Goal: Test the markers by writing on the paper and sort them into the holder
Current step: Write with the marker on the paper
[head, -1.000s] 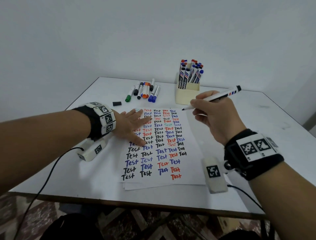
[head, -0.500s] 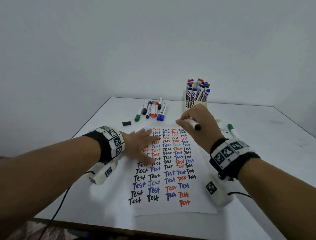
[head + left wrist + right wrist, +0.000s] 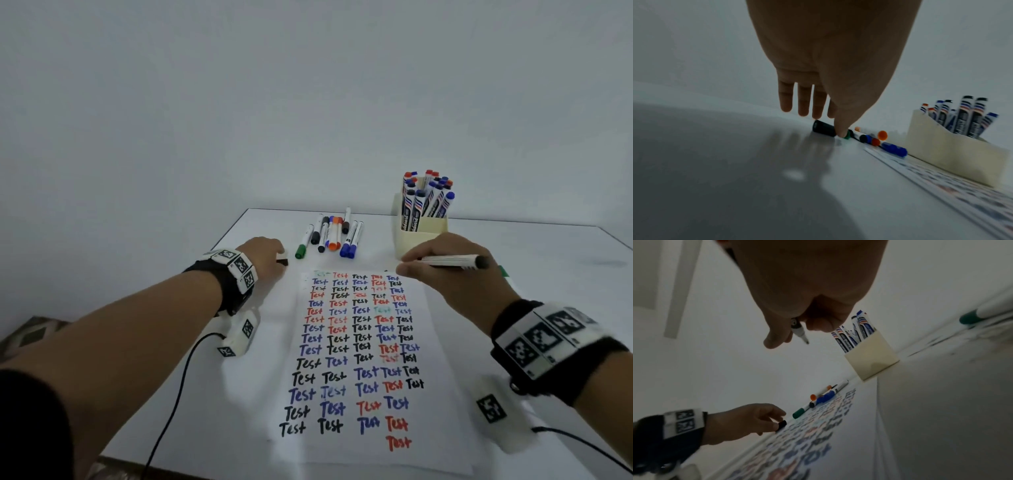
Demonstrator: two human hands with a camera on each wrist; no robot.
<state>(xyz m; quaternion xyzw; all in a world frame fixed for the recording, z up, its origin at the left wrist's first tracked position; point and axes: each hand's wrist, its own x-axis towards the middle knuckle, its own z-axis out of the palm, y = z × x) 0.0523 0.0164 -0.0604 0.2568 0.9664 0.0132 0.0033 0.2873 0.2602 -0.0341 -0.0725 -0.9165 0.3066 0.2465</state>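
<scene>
At the left of the white worktop [image 3: 191,377], the left hand [image 3: 265,257] reaches down to a small black cap [image 3: 823,128] lying on the surface beside the top left corner of the paper [image 3: 435,394]. In the left wrist view the fingers hang fairly straight over the cap with the thumb tip [image 3: 842,132] down at its right end; in the right wrist view fingers and thumb look to be closing around it, so whether this grip has the cap firmly pinched cannot be told.

Just right of that hand, a loose row of capped markers [image 3: 334,233] lies on the worktop behind the paper, with green, black, orange and blue caps toward the camera. The paper itself lies flat in the middle, filled with columns of the word "Test" in black, blue, red and a little green.

Farther right, the cream holder [image 3: 419,236] stands behind the paper's top right corner, packed with upright markers showing blue, red and black caps. In front of it the right hand [image 3: 455,274] hovers over the paper's top edge, its grip clamped on an uncapped black marker [image 3: 452,261] held roughly level, black end pointing right, tip [image 3: 806,341] pointing left and clear of the sheet. A green-capped marker [image 3: 972,317] lies on the worktop at the far right, partly hidden behind that hand.
</scene>
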